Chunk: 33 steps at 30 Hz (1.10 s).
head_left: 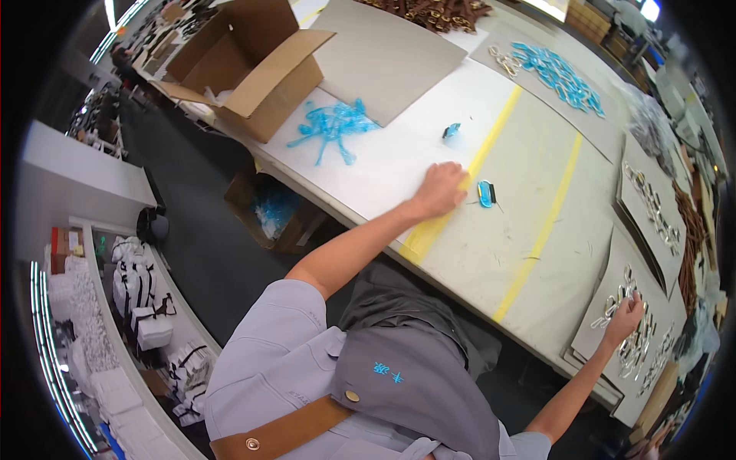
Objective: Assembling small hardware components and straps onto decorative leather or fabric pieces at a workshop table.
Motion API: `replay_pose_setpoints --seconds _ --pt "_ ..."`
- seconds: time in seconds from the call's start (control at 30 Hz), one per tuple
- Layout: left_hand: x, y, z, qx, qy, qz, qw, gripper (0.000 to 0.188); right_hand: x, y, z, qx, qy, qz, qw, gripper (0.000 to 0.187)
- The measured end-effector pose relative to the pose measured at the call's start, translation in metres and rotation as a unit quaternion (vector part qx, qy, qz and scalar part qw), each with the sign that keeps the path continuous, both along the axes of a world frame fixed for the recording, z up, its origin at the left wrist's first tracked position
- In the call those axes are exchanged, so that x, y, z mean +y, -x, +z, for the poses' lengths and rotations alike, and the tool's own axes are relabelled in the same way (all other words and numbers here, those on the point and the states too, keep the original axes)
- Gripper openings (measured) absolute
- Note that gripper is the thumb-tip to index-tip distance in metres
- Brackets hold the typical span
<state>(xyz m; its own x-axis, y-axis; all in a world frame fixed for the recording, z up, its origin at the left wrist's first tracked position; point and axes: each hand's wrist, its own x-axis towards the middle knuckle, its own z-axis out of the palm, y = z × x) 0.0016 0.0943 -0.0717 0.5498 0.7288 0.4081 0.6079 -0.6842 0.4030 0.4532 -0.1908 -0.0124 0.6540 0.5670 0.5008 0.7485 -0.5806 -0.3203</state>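
Across a long white worktop (399, 153) striped with yellow tape, we saw a workshop crowded with materials. Our left hand (440, 188) lay knuckles up on the surface, fingers curled loosely under, pressing down on the tape line and gripping nothing that we could make out. Just beside it, to the right, lay a small blue-wrapped metal piece (486, 193), apart from the fingers. A second small blue piece (451, 130) sat farther up the worktop, well away from the hand.

Our right hand (623, 315) reached out to a grey cardboard sheet (606, 268) at the worktop's near right edge, its fingers closed over shiny metal buckles (636, 345) laid in rows there; whether it gripped one we could not tell.

Beyond, a tangle of blue plastic wrappings (331, 125) lay beside an open cardboard box (253, 69), which stood at the far left corner. More blue-wrapped pieces (560, 73) were spread on a grey board at the far right. Another box (276, 211) holding blue plastic stood on the dark floor under the worktop. White packages (115, 368) filled the shelving on our left.
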Motion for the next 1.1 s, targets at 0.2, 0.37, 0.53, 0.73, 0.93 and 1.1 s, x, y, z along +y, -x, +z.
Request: replay_pose_setpoints --seconds 0.2,0.37,0.53,0.73,0.93,1.1 --pt "-0.043 0.015 0.045 -0.180 0.200 -0.052 0.962 0.027 0.115 0.176 -0.018 0.171 0.002 0.327 0.929 0.032" --pt "0.004 0.114 0.167 -0.169 -0.086 0.063 0.980 0.014 0.176 0.263 -0.046 0.230 -0.007 0.391 0.891 0.029" --pt "0.091 0.287 0.194 0.015 -0.142 0.379 0.914 0.031 0.201 0.288 -0.057 0.154 0.002 0.410 0.899 0.027" --pt "0.109 0.325 0.163 0.127 -0.044 0.427 0.894 0.043 0.202 0.286 -0.059 0.191 0.002 0.397 0.898 0.025" --pt "0.068 0.274 0.138 0.087 -0.162 0.405 0.896 0.040 0.200 0.285 -0.060 0.198 -0.002 0.394 0.898 0.024" --pt "0.022 0.228 0.140 0.086 -0.155 0.354 0.918 0.031 0.199 0.282 -0.061 0.184 0.002 0.401 0.898 0.024"
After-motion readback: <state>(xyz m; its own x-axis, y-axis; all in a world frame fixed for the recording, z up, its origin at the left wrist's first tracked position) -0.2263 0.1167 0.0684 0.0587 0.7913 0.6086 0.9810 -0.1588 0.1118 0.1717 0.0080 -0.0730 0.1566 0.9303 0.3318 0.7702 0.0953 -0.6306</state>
